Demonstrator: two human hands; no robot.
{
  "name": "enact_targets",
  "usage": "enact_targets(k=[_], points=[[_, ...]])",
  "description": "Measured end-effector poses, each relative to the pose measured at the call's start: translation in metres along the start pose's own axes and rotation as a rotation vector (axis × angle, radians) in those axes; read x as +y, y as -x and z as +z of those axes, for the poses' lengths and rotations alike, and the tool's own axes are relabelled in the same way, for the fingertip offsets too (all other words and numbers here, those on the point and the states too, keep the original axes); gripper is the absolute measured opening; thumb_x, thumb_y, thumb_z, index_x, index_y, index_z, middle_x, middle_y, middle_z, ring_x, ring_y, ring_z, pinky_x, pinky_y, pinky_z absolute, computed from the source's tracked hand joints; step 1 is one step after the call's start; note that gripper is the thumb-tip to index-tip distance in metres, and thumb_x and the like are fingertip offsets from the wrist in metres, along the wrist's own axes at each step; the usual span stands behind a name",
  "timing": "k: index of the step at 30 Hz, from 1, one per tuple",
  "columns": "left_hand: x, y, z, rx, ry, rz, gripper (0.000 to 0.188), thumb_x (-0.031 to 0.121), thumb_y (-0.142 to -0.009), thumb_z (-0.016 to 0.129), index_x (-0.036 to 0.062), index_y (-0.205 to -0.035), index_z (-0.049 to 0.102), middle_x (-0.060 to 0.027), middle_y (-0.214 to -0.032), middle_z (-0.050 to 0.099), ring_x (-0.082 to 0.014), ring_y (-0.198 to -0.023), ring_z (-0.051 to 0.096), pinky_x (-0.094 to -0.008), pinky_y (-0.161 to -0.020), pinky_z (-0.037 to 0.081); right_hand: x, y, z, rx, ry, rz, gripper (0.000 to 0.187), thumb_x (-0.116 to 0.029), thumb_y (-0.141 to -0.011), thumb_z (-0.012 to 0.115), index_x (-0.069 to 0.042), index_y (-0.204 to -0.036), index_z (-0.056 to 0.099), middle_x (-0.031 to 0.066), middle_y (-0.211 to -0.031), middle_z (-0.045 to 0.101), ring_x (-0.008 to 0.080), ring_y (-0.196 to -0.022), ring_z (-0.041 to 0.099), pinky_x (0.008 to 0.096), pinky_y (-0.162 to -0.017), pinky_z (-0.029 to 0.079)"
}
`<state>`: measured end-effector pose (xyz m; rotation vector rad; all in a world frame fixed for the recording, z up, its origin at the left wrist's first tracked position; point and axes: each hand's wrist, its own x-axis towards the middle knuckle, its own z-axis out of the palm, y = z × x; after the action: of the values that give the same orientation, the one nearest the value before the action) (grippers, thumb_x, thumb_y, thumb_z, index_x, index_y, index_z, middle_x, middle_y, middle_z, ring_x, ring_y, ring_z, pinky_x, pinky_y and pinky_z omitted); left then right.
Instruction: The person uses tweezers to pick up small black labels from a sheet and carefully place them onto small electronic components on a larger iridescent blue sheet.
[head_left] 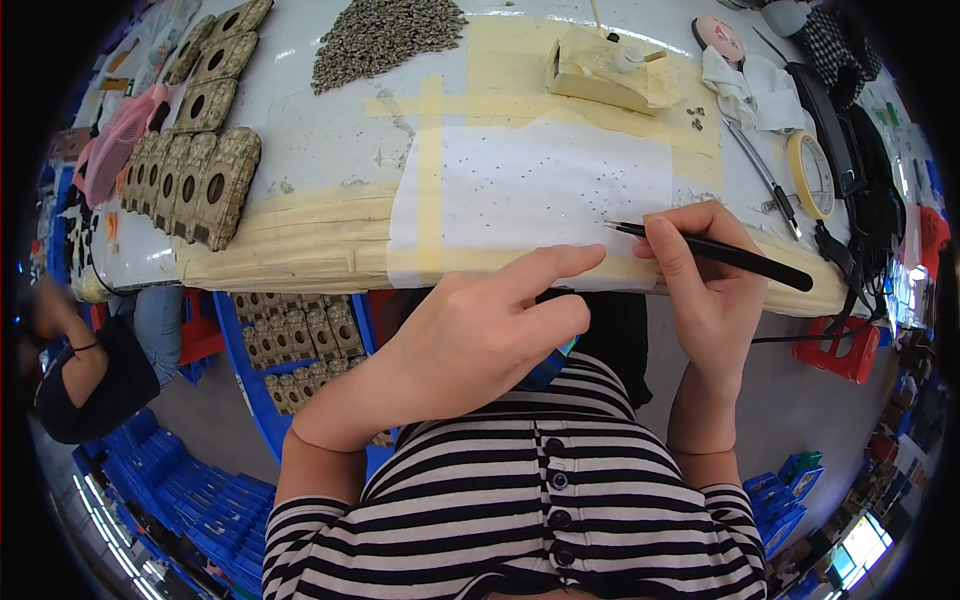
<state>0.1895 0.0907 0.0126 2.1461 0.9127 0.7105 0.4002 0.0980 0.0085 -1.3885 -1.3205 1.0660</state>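
Observation:
Black tweezers (pixel 745 259) are gripped between the thumb and fingers of my right hand (pixel 705 280). Their thin tips reach left over a white sheet (pixel 480 225) taped at the table's front edge. Tiny specks (pixel 545 178) lie scattered on that sheet. My left hand (pixel 480 335) is at the front edge, its index finger stretched toward the tweezer tips. Its other fingers curl around a dark, shiny thing (pixel 545 372) with a blue-green glint, mostly hidden by the hand, so its kind cannot be made out.
Camouflage-patterned cases with round holes (pixel 215 185) stand in rows at left, near a pink basket (pixel 120 145). Small metal parts (pixel 385 40) form a heap at the back. A taped box (pixel 600 75), tape roll (pixel 810 175) and pen-like tool (pixel 765 180) lie rightward. Below is a blue tray (pixel 262 385).

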Motion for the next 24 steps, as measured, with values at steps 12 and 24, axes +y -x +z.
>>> enact_targets(k=[12,24], points=[[0.000,-0.011,0.006,0.076,0.150,-0.073,0.014,-0.006,-0.073,0.070,0.0025,-0.082,0.064,-0.0158,-0.121,0.063,-0.0219,-0.090,0.066,-0.0282,-0.069,0.053,0.001,0.003,-0.007,0.041,-0.215,-0.104,0.012,-0.004,-0.089,0.067,0.006,-0.094,0.062,0.0091,-0.088,0.065,0.0129,-0.077,0.064,0.0220,-0.067,0.051],[-0.003,-0.015,-0.001,0.390,0.829,-0.421,0.015,-0.002,-0.087,0.066,-0.0057,-0.102,0.063,-0.0067,-0.092,0.068,-0.0080,-0.082,0.063,-0.0205,-0.074,0.050,0.002,0.002,0.002,-0.162,-0.018,-0.573,0.018,-0.005,-0.076,0.077,0.001,-0.088,0.067,0.0124,-0.089,0.070,0.0320,-0.090,0.067,0.0417,-0.084,0.055]])
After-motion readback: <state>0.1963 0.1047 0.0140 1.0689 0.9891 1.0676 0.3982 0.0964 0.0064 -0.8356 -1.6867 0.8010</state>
